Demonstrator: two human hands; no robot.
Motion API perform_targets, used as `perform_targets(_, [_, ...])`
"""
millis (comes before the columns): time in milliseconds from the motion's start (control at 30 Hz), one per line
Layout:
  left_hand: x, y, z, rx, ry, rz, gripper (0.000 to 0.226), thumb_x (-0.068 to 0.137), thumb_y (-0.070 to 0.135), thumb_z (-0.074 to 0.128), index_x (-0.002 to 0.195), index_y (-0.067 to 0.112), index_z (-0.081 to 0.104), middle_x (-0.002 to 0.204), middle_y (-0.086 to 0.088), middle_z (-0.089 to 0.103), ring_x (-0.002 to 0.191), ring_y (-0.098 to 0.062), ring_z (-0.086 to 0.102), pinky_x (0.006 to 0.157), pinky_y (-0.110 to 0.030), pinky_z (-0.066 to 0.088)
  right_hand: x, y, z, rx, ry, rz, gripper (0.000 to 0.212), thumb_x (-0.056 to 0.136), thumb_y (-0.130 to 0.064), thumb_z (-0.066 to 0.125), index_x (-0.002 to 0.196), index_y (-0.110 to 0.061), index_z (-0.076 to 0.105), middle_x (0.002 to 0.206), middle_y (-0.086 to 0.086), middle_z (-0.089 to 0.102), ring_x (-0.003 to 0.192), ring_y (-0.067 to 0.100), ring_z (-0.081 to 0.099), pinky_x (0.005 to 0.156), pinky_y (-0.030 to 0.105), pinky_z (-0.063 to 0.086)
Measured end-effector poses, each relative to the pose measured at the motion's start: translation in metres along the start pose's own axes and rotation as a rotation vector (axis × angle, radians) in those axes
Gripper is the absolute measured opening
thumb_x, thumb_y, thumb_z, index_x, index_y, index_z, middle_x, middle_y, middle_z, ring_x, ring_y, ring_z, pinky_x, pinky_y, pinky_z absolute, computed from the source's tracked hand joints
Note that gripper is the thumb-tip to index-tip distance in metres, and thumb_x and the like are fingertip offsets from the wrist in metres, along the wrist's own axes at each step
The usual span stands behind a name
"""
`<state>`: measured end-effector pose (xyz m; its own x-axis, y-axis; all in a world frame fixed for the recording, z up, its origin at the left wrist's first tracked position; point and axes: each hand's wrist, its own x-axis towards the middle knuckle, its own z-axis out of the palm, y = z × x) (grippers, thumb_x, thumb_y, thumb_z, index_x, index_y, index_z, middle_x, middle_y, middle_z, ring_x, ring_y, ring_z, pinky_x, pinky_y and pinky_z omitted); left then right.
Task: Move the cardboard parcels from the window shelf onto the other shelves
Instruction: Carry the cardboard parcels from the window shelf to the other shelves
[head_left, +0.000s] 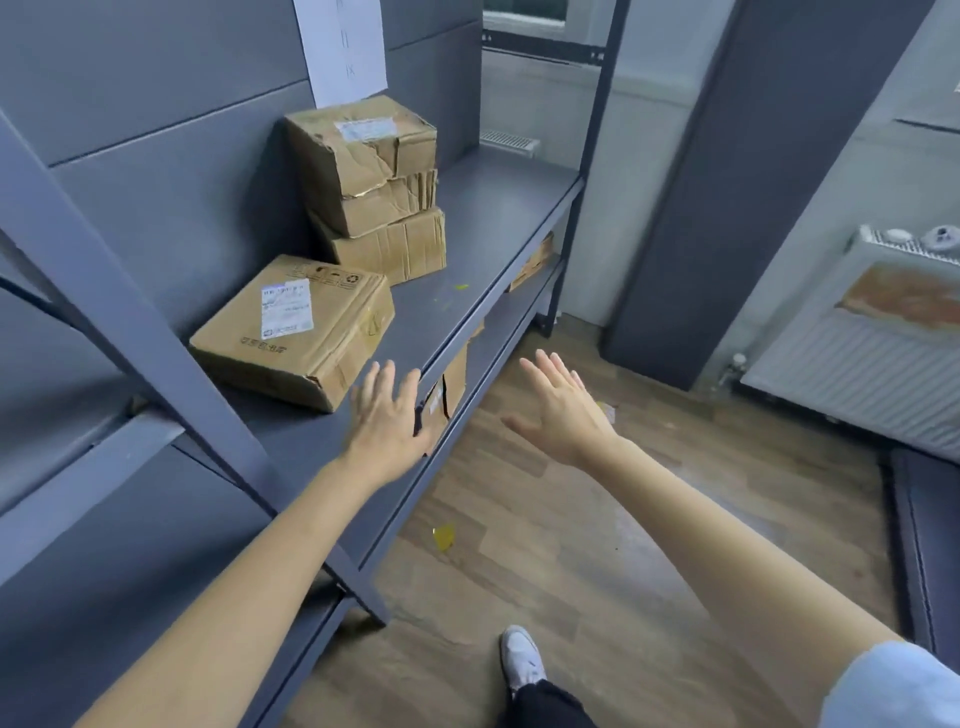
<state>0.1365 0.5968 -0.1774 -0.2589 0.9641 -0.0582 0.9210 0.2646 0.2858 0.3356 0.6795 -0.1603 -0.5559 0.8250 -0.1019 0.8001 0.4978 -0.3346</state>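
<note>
Both hands empty, fingers spread: left hand (387, 415) over the shelf (483, 218) edge, right hand (561, 410) over the floor. Flat parcel (296, 332) lay nearest; two crushed boxes (374, 187) stacked behind it. Risk: the torn top box could slide off if jostled.

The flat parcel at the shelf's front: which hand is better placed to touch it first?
Left. The left hand is open just beside the flat parcel; the right hand hovers over the floor, farther away.
</note>
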Motion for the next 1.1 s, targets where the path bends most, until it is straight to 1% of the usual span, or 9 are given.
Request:
perform_targets(133, [0.042, 0.0, -0.007, 0.054, 0.006, -0.138, 0.073, 0.093, 0.039, 0.048, 0.149, 0.017, 0.009, 0.157, -0.013, 0.001, 0.145, -0.028, -0.006, 0.116, -0.046, 0.002, 0.066, 0.012, -0.019, -0.011, -0.04, -0.125, 0.075, 0.094, -0.047, 0.048, 0.151, -0.018, 0.01, 0.16, 0.006, 0.002, 0.148, 0.023, -0.004, 0.119, 0.039, 0.002])
perform_targets(200, [0.06, -0.004, -0.014, 0.068, 0.046, -0.19, 0.076, 0.092, 0.04, 0.049, 0.15, 0.017, 0.007, 0.157, -0.014, 0.001, 0.145, -0.029, -0.004, 0.116, -0.045, 0.003, 0.099, 0.013, -0.027, -0.015, -0.053, -0.187, 0.075, 0.094, -0.048, 0.047, 0.152, -0.017, 0.01, 0.16, 0.006, 0.001, 0.148, 0.021, -0.005, 0.119, 0.037, 0.001])
perform_targets(400, [0.084, -0.029, -0.021, -0.041, 0.255, -0.376, 0.078, 0.085, 0.029, 0.062, 0.146, 0.009, 0.019, 0.152, -0.023, 0.015, 0.139, -0.037, 0.013, 0.113, -0.049, 0.014, 0.185, -0.014, -0.031, 0.003, -0.099, -0.377, 0.075, 0.095, -0.048, 0.046, 0.151, -0.013, 0.01, 0.16, 0.007, 0.002, 0.148, 0.023, -0.003, 0.118, 0.036, 0.001])
perform_targets(600, [0.116, -0.07, -0.018, -0.164, 0.288, -0.667, 0.08, 0.083, 0.027, 0.063, 0.146, 0.011, 0.018, 0.15, -0.021, 0.015, 0.139, -0.037, 0.011, 0.111, -0.054, 0.018, 0.258, -0.05, -0.015, 0.009, -0.151, -0.506, 0.076, 0.095, -0.048, 0.046, 0.151, -0.012, 0.01, 0.16, 0.009, 0.002, 0.148, 0.024, -0.003, 0.118, 0.036, 0.002])
perform_targets(733, [0.137, -0.097, -0.02, -0.226, 0.374, -0.782, 0.078, 0.083, 0.022, 0.063, 0.145, 0.009, 0.018, 0.151, -0.025, 0.011, 0.14, -0.037, 0.008, 0.11, -0.052, 0.016, 0.3, -0.071, -0.002, 0.048, -0.21, -0.476, 0.077, 0.094, -0.047, 0.048, 0.151, -0.009, 0.011, 0.16, 0.011, 0.005, 0.148, 0.024, 0.001, 0.118, 0.034, 0.006])
perform_targets(800, [0.14, -0.11, -0.018, -0.248, 0.414, -0.822, 0.08, 0.083, 0.023, 0.064, 0.147, 0.01, 0.017, 0.152, -0.023, 0.013, 0.14, -0.037, 0.01, 0.111, -0.05, 0.015, 0.312, -0.084, 0.002, 0.155, -0.263, -0.405, 0.077, 0.095, -0.043, 0.049, 0.15, -0.007, 0.011, 0.159, 0.01, 0.011, 0.147, 0.024, 0.011, 0.115, 0.034, 0.017])
perform_targets(900, [0.145, -0.132, -0.008, -0.371, 0.494, -0.927, 0.085, 0.083, 0.026, 0.066, 0.148, 0.007, 0.014, 0.15, -0.021, 0.022, 0.14, -0.035, 0.016, 0.112, -0.045, 0.015, 0.333, -0.099, 0.009, 0.263, -0.271, -0.309, 0.069, 0.095, -0.034, 0.05, 0.147, -0.002, 0.018, 0.153, 0.014, 0.027, 0.139, 0.027, 0.03, 0.104, 0.036, 0.032])
perform_targets(1000, [0.149, -0.142, 0.0, -0.578, 0.579, -1.073, 0.091, 0.082, 0.03, 0.067, 0.148, 0.005, 0.01, 0.146, -0.019, 0.033, 0.136, -0.033, 0.027, 0.112, -0.04, 0.015, 0.353, -0.109, 0.019, 0.263, -0.308, -0.267, 0.059, 0.095, -0.028, 0.05, 0.141, 0.002, 0.028, 0.145, 0.019, 0.038, 0.131, 0.031, 0.038, 0.1, 0.038, 0.035])
perform_targets(1100, [0.149, -0.144, 0.004, -0.709, 0.6, -1.171, 0.093, 0.084, 0.031, 0.067, 0.148, 0.002, 0.007, 0.147, -0.02, 0.032, 0.136, -0.034, 0.028, 0.112, -0.04, 0.016, 0.367, -0.115, 0.029, 0.235, -0.364, -0.279, 0.054, 0.096, -0.026, 0.047, 0.14, 0.001, 0.03, 0.141, 0.019, 0.041, 0.127, 0.033, 0.04, 0.096, 0.036, 0.037])
